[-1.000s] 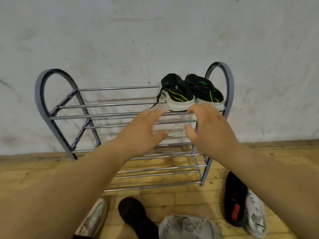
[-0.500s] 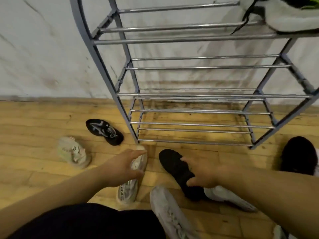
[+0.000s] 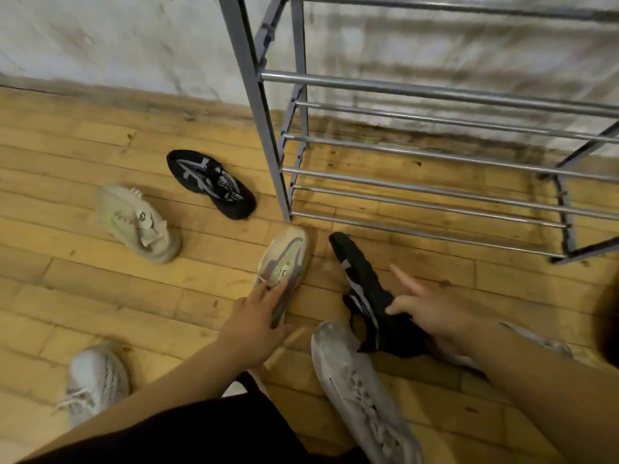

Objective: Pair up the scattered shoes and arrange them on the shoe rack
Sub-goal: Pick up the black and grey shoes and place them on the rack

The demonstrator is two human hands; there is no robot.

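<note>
The only writing sits on the far black shoe [image 3: 211,184]: white letters by its collar that begin "CA", the rest too blurred to read. It also carries a white star-like pattern across the toe. The beige shoe [image 3: 139,224] left of it has a small round dark mark on its tongue, unreadable, and a green streak along the sole.

All the shoes in view lie on the wood floor [image 3: 83,296], none on the rack [image 3: 435,95], whose grey frame and bare chrome bars stand far right against the wall [image 3: 117,38]. The far black shoe lies just left of the rack's near-left leg.

The pink-grey shoe [image 3: 284,259] points its mesh toe at that leg. The left hand [image 3: 251,326] rests on its heel end, fingers straight and flat along the upper, thumb spread to the right.

To the right, the black shoe [image 3: 365,293], knit with white and grey side stripes, points its toe toward the rack. The right hand [image 3: 432,313] grips its collar, thumb on top, index finger pointing out straight, the other fingers hidden beneath.

A grey shoe [image 3: 361,393] with laces lies near, between the arms. A white shoe [image 3: 95,380] lies near left. A pale shoe [image 3: 542,343] shows partly under the right forearm.
</note>
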